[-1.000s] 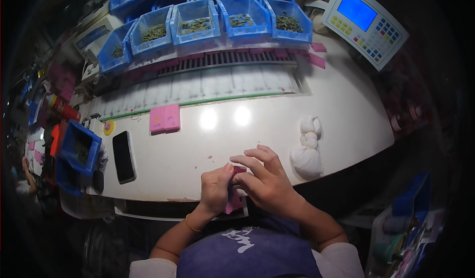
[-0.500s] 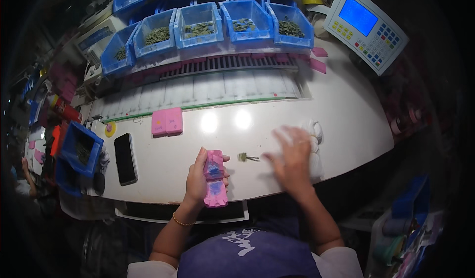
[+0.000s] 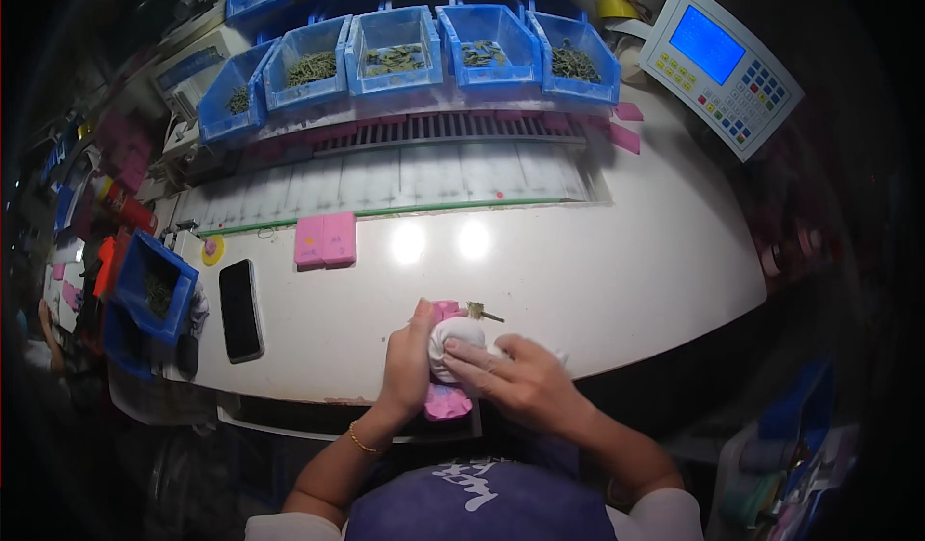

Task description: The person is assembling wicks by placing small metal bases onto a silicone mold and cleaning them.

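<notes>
A pink soft mould (image 3: 449, 403) is held by my left hand (image 3: 409, 363), whose fingers wrap round its left side. My right hand (image 3: 530, 387) grips a white cloth pouch (image 3: 451, 346), rounded and bunched, and presses it onto the mould's face. The pouch covers the mould's middle, so only its top end and lower end show. Just beyond the pouch, a small olive-green piece with thin dark prongs (image 3: 482, 313) lies on the white tabletop (image 3: 540, 271).
Two pink blocks (image 3: 325, 239) and a black phone (image 3: 241, 310) lie to the left, near a blue bin (image 3: 154, 286). Blue bins of greenish small pieces (image 3: 395, 54) line the back. A keypad panel with a blue screen (image 3: 721, 67) stands at the far right.
My right hand has taken the white pouch from the table's right side and brought it left onto the mould. The mould has shifted slightly right and nearer to me.
</notes>
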{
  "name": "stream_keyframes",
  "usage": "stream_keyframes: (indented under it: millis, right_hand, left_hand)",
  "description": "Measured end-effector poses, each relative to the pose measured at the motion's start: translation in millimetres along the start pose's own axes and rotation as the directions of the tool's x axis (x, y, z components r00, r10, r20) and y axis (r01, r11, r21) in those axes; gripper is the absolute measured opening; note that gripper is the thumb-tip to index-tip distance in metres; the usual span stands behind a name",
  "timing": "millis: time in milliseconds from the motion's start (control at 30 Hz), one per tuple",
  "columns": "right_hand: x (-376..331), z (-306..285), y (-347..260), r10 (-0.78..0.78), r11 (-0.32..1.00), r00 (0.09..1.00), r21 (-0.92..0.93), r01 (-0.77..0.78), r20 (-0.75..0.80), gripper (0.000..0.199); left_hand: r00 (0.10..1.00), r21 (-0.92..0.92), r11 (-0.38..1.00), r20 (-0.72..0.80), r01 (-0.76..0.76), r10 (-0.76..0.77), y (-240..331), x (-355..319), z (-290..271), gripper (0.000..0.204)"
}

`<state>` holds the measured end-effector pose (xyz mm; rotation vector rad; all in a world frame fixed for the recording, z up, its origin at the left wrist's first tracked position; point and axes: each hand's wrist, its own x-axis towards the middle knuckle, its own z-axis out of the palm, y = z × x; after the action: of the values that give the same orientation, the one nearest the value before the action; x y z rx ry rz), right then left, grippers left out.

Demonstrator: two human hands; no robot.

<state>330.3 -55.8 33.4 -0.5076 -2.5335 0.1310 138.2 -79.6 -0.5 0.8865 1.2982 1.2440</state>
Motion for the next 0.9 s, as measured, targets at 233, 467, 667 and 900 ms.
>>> stream_keyframes:
  millis: [233, 467, 667, 900]
  right_hand:
    - [22.0, -5.9, 13.2, 0.222, 0.944, 0.972, 0.265, -0.196, -0.071, 0.06]
    - [-4.6, -11.6, -24.2, 0.22, 0.823, 0.937, 0.465, -0.327, 0.27, 0.057]
    - [-32.5, -42.5, 8.6, 0.518, 0.836, 0.855, 0.194, -0.513, 0.026, 0.054]
    - [-10.8, 11.5, -18.7, 0.576, 0.717, 0.817, 0.472, -0.513, 0.013, 0.043]
  left_hand:
    - [1.0, -0.068, 0.998, 0.015, 0.002, -0.001, 13.5, -6.4, 1.5, 0.058]
    - [0.985, 0.23, 0.958, 0.06, -0.17, 0.16, -0.3, -1.0, -0.3, 0.056]
    - [0.989, -0.036, 0.989, -0.044, -0.143, 0.142, 6.6, -6.2, -10.1, 0.055]
    - [0.989, -0.124, 0.986, 0.107, 0.116, -0.103, 4.4, -22.0, -3.6, 0.071]
